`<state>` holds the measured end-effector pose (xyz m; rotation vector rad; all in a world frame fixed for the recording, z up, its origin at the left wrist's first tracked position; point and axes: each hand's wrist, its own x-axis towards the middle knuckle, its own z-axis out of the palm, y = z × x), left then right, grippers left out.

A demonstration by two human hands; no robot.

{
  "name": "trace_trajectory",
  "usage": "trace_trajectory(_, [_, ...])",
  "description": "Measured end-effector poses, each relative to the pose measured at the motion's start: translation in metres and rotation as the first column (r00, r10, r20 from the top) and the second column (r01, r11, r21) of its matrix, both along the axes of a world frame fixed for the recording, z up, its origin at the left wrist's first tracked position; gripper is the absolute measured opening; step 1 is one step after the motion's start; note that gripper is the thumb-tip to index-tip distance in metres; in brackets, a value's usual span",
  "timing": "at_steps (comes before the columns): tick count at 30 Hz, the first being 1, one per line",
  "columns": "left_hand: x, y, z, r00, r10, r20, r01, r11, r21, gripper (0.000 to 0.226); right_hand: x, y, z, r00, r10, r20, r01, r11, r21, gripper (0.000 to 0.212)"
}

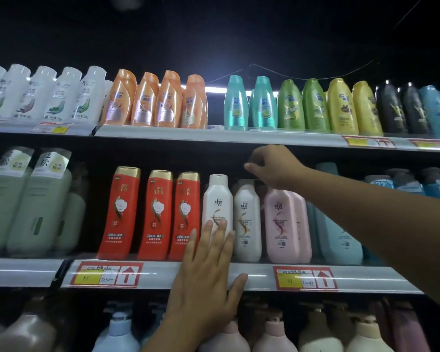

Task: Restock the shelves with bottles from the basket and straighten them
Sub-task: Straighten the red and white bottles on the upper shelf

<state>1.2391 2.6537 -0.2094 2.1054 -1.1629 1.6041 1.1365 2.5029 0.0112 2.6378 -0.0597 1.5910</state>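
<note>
Left hand (208, 270) flat against white bottle (217, 199).

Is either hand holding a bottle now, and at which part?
Neither plainly holds one. The left hand lies flat, fingers straight, against the front of the white bottle. The right hand is above the pink bottle; any grip cannot be told.

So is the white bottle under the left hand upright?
Upright: the white bottle stands cap up beside the red bottles, left hand's fingers flat on it.

dark ceiling (239, 26), strip light (215, 89)
</note>
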Motion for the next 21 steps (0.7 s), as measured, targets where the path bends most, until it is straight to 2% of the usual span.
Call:
trace_trajectory(3, [-0.005, -0.007, 0.008, 0.997, -0.007, 0.077, -0.002, 0.993, 0.118, 0.074, -0.004, -0.01, -0.003, 0.984, -0.171, -0.052, 0.162, 0.976, -0.145, 0.025])
trace_trajectory(7, [-0.01, -0.023, 0.018, 0.997, -0.028, 0.075, 0.012, 0.978, 0.208, 0.077, 0.002, -0.006, -0.007, 0.965, -0.228, -0.131, 0.204, 0.963, -0.175, 0.034])
trace_trajectory(11, [-0.007, -0.026, 0.014, 0.998, -0.033, 0.055, 0.024, 0.987, 0.16, 0.079, 0.015, 0.0, -0.007, 0.947, -0.243, -0.209, 0.211, 0.964, -0.162, 0.043])
trace_trajectory(15, [-0.008, -0.024, 0.015, 0.999, -0.047, 0.016, 0.045, 0.996, 0.082, 0.08, 0.025, 0.006, -0.008, 0.934, -0.234, -0.269, 0.203, 0.969, -0.138, 0.042])
trace_trajectory(21, [-0.011, -0.024, 0.014, 0.997, -0.049, -0.053, 0.049, 0.999, -0.001, 0.079, 0.03, 0.005, -0.004, 0.941, -0.187, -0.282, 0.172, 0.982, -0.077, 0.043])
